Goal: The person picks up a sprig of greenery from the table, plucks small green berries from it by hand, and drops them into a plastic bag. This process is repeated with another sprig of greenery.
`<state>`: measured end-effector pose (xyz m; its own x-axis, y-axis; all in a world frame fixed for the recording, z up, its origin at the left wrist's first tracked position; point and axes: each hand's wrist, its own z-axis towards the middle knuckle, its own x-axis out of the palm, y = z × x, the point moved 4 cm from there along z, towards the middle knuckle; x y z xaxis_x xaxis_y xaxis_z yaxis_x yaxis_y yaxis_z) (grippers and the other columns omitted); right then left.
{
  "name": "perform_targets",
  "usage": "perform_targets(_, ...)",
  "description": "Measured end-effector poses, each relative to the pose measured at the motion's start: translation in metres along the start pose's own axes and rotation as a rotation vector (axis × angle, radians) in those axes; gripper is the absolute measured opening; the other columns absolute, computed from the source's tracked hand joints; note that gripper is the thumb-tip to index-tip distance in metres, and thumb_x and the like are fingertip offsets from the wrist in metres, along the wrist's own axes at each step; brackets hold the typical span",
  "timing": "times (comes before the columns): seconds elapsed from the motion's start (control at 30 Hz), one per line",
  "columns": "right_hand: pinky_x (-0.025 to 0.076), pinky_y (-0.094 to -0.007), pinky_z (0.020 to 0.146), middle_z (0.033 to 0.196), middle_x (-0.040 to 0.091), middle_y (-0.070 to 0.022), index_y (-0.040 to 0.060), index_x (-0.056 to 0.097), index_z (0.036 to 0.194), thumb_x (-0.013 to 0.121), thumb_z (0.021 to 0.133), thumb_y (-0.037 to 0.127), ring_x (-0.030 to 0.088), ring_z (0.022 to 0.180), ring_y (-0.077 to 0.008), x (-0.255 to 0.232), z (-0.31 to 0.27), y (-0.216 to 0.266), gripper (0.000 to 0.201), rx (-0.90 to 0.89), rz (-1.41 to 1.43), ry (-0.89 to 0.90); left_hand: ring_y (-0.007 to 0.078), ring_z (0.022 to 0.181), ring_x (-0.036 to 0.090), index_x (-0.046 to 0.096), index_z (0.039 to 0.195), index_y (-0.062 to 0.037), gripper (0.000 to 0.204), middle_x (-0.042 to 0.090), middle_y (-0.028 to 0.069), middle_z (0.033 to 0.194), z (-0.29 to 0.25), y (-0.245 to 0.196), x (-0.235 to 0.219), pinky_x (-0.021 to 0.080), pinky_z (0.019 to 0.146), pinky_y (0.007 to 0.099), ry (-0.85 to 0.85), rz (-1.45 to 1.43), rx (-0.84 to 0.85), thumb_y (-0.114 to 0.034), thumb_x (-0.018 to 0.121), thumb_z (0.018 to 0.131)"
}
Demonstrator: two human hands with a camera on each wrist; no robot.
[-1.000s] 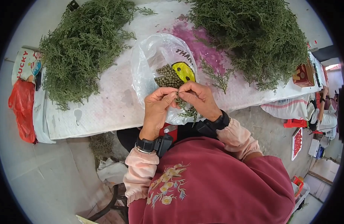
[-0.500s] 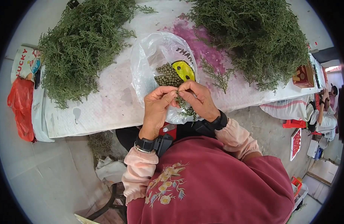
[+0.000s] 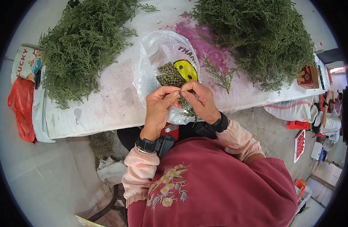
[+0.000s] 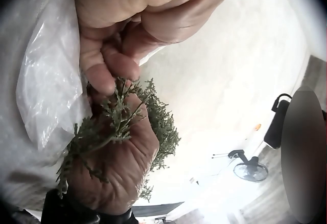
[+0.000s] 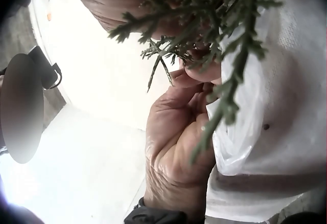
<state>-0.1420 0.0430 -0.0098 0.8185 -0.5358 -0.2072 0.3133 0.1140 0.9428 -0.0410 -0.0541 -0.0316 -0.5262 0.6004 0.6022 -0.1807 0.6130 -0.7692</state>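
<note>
A small green sprig (image 3: 187, 108) hangs below the fingertips, which meet at the near edge of a clear plastic bag (image 3: 143, 64). The left hand (image 3: 158, 109) pinches at the sprig's top with thumb and forefinger. Opposite it, the right hand (image 3: 202, 102) also pinches the sprig, their tips nearly touching. Round brownish-green beads (image 3: 170, 75) lie in the bag just beyond the fingers. In the left wrist view the sprig (image 4: 120, 116) runs down across the right hand (image 4: 115, 168). The right wrist view shows the sprig (image 5: 240, 65) close up, the left hand (image 5: 179, 142) behind it.
Heaps of green branches lie on the table at left (image 3: 83, 49) and right (image 3: 257, 41). A loose sprig (image 3: 222, 77) lies right of the bag, by a purple stain (image 3: 204, 43). A red box (image 3: 308, 77) stands at the right edge; a red bag (image 3: 22, 106) hangs at left.
Both hands keep their pinch on the sprig with only slight finger movement. The sprig's lower end has shifted a little, and the head view has moved slightly.
</note>
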Motion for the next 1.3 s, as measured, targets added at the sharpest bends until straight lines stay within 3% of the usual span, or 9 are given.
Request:
perform_targets(0.17, 0.043, -0.0263, 0.059, 0.076, 0.055, -0.0084, 0.0002, 0.054, 0.084, 0.056, 0.084, 0.004, 0.053, 0.066, -0.0156, 0.004, 0.001, -0.003, 0.005, -0.047, -0.013, -0.083, 0.0107, 0.062, 0.054, 0.062, 0.096, 0.0025, 0.013, 0.061, 0.0057, 0.077, 0.000, 0.002, 0.000, 0.051, 0.060, 0.0281, -0.005, 0.023, 0.041, -0.003, 0.060, 0.085)
perform_targets(0.43, 0.041, -0.0229, 0.056, 0.073, 0.056, -0.0034, 0.0005, 0.055, 0.085, 0.057, 0.086, 0.006, 0.049, 0.062, -0.0086, -0.003, 0.001, -0.001, 0.006, 0.022, 0.043, -0.079, 0.0109, 0.064, 0.055, 0.062, 0.099, 0.0024, 0.015, 0.062, 0.0052, 0.080, 0.000, 0.000, 0.002, 0.051, 0.061, 0.0275, 0.012, 0.040, 0.054, -0.003, 0.059, 0.085)
perform_targets(0.53, 0.042, -0.0210, 0.067, 0.083, 0.056, -0.0006, -0.0010, 0.056, 0.092, 0.054, 0.088, 0.004, 0.050, 0.075, -0.0066, -0.015, -0.001, 0.017, 0.006, 0.150, 0.076, -0.094, 0.0109, 0.064, 0.056, 0.062, 0.099, 0.0027, 0.015, 0.062, 0.0057, 0.081, -0.002, -0.008, 0.021, 0.051, 0.061, 0.0262, -0.005, 0.064, 0.107, -0.001, 0.059, 0.085)
perform_targets(0.8, 0.042, -0.0208, 0.076, 0.099, 0.058, -0.0037, -0.0021, 0.057, 0.099, 0.051, 0.090, 0.001, 0.052, 0.085, -0.0074, -0.035, 0.014, 0.065, 0.011, -0.114, 0.124, -0.125, 0.0136, 0.065, 0.058, 0.061, 0.100, 0.0036, 0.017, 0.063, 0.0077, 0.084, -0.020, -0.038, 0.041, 0.049, 0.059, 0.0266, 0.015, 0.384, 0.207, 0.001, 0.059, 0.083)
perform_targets(0.9, 0.042, -0.0253, 0.080, 0.105, 0.057, -0.0068, -0.0011, 0.056, 0.104, 0.056, 0.087, 0.003, 0.053, 0.091, -0.0129, -0.068, 0.014, 0.050, 0.018, -0.037, 0.127, -0.187, 0.0152, 0.064, 0.059, 0.061, 0.099, 0.0036, 0.018, 0.063, 0.0089, 0.083, -0.025, -0.056, 0.031, 0.048, 0.058, 0.0273, 0.009, 0.338, 0.223, 0.002, 0.058, 0.082)
perform_targets(0.97, 0.042, -0.0275, 0.082, 0.108, 0.057, -0.0083, -0.0007, 0.056, 0.107, 0.058, 0.085, 0.004, 0.054, 0.094, -0.0157, -0.088, 0.010, 0.045, 0.022, -0.019, 0.144, -0.208, 0.0154, 0.061, 0.058, 0.060, 0.101, 0.0040, 0.019, 0.062, 0.0101, 0.082, -0.031, -0.078, 0.034, 0.048, 0.057, 0.0269, 0.008, 0.246, 0.256, 0.003, 0.058, 0.082)
perform_targets(1.03, 0.041, -0.0360, 0.085, 0.111, 0.055, -0.0120, 0.0012, 0.054, 0.111, 0.065, 0.077, 0.006, 0.052, 0.100, -0.0273, -0.093, 0.006, 0.054, 0.036, -0.263, -0.847, -0.169, 0.0155, 0.059, 0.058, 0.059, 0.102, 0.0042, 0.020, 0.062, 0.0107, 0.081, -0.029, -0.117, 0.033, 0.048, 0.057, 0.0267, -0.013, 0.232, 0.335, 0.003, 0.059, 0.082)
perform_targets(1.2, 0.041, -0.0413, 0.082, 0.109, 0.055, -0.0139, 0.0034, 0.054, 0.112, 0.067, 0.070, 0.005, 0.050, 0.096, -0.0343, -0.095, -0.001, 0.024, 0.044, -0.122, -0.918, 0.053, 0.0227, 0.071, 0.061, 0.052, 0.110, 0.0083, 0.031, 0.060, 0.0122, 0.088, 0.001, -0.244, 0.015, 0.050, 0.067, 0.0317, -0.173, 0.243, 0.611, 0.001, 0.058, 0.081)
perform_targets(1.3, 0.043, -0.0380, 0.081, 0.104, 0.057, -0.0136, 0.0031, 0.055, 0.111, 0.064, 0.074, 0.003, 0.054, 0.093, -0.0313, -0.112, -0.002, 0.022, 0.038, -0.193, -0.894, -0.135, 0.0240, 0.079, 0.061, 0.050, 0.114, 0.0090, 0.035, 0.059, 0.0131, 0.090, 0.009, -0.275, 0.008, 0.051, 0.072, 0.0317, -0.346, 0.236, 0.761, -0.002, 0.058, 0.082)
